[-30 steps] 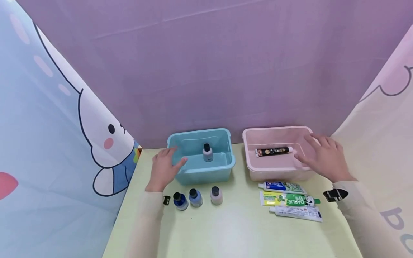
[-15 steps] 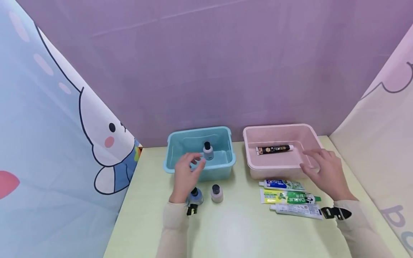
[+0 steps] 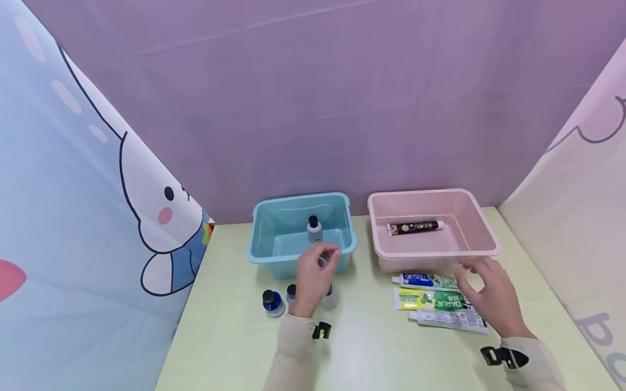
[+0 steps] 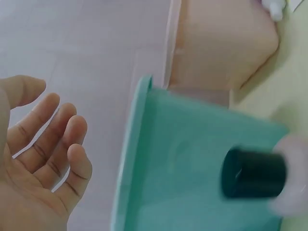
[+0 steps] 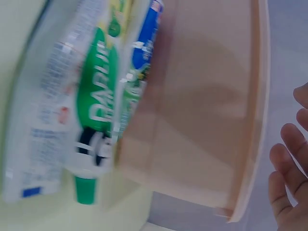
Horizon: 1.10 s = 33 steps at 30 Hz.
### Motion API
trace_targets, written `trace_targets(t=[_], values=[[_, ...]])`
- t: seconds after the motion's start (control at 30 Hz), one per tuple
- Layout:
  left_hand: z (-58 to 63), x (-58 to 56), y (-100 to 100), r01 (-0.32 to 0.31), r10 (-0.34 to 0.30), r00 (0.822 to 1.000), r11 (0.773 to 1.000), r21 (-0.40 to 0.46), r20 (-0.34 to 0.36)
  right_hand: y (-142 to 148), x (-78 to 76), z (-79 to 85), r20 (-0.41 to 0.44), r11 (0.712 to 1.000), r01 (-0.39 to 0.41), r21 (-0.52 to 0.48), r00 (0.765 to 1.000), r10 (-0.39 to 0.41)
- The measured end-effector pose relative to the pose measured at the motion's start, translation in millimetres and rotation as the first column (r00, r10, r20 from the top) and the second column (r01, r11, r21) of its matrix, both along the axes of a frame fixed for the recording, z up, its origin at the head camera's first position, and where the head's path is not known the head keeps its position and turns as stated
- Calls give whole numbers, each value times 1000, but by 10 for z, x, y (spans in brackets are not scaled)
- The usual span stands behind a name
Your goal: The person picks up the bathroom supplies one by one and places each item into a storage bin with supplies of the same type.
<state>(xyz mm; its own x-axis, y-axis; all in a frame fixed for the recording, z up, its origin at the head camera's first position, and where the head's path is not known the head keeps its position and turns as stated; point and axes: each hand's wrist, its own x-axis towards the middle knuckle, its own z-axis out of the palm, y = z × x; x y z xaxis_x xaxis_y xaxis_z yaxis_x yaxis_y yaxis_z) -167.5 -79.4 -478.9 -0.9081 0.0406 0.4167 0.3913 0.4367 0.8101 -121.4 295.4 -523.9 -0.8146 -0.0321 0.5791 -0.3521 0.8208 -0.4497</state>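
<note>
My left hand (image 3: 313, 279) hovers over the front rim of a teal bin (image 3: 281, 269), its fingers loosely curved around nothing. Below it, a pale pink bottle (image 3: 331, 300) and a light blue bottle (image 3: 291, 291) are partly hidden; a dark blue bottle (image 3: 273, 305) stands further left. All have black caps. Another pale bottle (image 3: 314, 232) stands inside the teal bin. My right hand (image 3: 495, 298), also holding nothing, hangs above the right ends of three toothpaste tubes: a blue-green one (image 3: 424, 281), a yellow-green DARLIE one (image 3: 420, 300) and a white one (image 3: 447, 320).
A pink bin (image 3: 435, 263) stands right of the teal one, with a black toothpaste tube (image 3: 414, 228) lying in it. A purple cloth (image 3: 342, 108) rises behind the bins. Printed cloths flank the pale yellow-green table (image 3: 362, 353).
My left hand has moved right from the teal bin's left side to its front right. My right hand has drawn back from over the pink bin toward the tubes. Bottles and tubes stay in place.
</note>
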Motion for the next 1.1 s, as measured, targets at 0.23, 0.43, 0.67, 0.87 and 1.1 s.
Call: trace_targets(t=[0.23, 0.43, 0.67, 0.87, 1.1], values=[[-56, 10, 234, 64, -61, 996, 997, -41, 72, -30, 87, -205, 82, 1000, 30, 2, 996, -30], [-158, 3, 410, 69, -60, 988, 996, -63, 144, -53, 117, -292, 181, 999, 37, 27, 983, -41], [-393, -52, 685, 73, -62, 969, 997, -34, 239, -40, 186, -408, 418, 997, 7, 79, 908, -40], [-549, -110, 868, 56, -65, 937, 998, 36, 344, -5, 256, -515, 502, 993, -14, 120, 864, -49], [-662, -195, 976, 13, -44, 917, 997, 81, 396, -19, 296, -587, 519, 984, -55, 171, 854, -42]])
